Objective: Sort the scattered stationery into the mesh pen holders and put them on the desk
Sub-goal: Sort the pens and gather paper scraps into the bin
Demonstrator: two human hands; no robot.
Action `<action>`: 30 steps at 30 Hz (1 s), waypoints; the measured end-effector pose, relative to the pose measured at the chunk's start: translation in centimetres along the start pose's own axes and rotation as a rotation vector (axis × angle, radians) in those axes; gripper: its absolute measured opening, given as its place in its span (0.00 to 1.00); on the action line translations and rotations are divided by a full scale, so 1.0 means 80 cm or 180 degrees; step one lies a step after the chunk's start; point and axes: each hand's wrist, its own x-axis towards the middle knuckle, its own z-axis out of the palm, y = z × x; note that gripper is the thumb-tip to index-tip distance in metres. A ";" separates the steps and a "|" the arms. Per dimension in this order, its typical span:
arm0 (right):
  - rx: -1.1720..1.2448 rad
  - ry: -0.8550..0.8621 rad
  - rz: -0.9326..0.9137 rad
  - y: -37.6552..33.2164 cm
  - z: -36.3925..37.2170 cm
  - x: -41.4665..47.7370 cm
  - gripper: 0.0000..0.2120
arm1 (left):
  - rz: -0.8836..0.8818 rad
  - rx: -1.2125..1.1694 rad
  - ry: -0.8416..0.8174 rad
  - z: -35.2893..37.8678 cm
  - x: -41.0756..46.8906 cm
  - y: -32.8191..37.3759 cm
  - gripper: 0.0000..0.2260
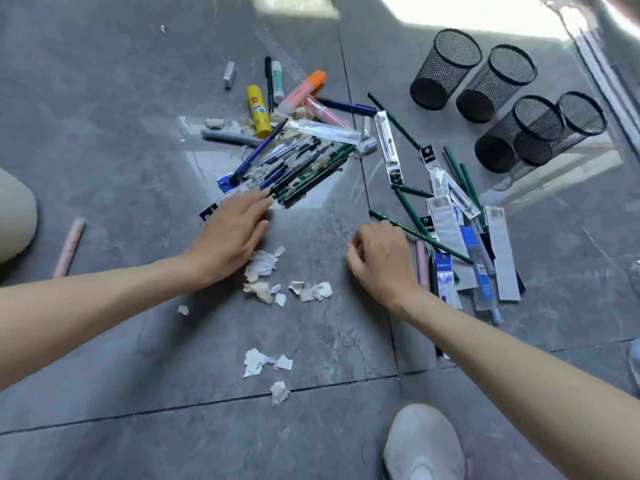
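Stationery lies scattered on a grey tiled floor. A central heap holds green pencils (308, 178), blue pens, a yellow glue stick (258, 111) and an orange highlighter (304, 86). To the right lie more green pencils (420, 233) and packaged refills (446, 223). Several black mesh pen holders (446, 67) lie tipped at the upper right. My left hand (230, 233) rests flat, fingers apart, its fingertips at the near end of the pencil heap. My right hand (379, 258) hovers with curled fingers beside the right pile, holding nothing that I can see.
Torn paper scraps (263, 266) litter the floor between and below my hands. A pink pen (69, 247) lies far left beside a beige knee. A white shoe (424, 445) is at the bottom. A clear ruler (284, 58) lies behind the heap.
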 end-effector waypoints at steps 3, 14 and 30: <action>0.0141 -0.0215 -0.0029 -0.024 0.012 0.032 0.05 | -0.0645 0.0409 0.0661 -0.010 0.012 -0.015 0.15; 0.0479 -0.0425 0.0287 -0.095 0.036 0.122 0.21 | -0.1102 -0.0254 0.0709 -0.021 0.027 -0.021 0.07; 0.1315 -0.2858 -0.0013 -0.078 -0.043 0.243 0.07 | -0.2244 -0.0574 -0.0536 -0.124 0.072 -0.014 0.03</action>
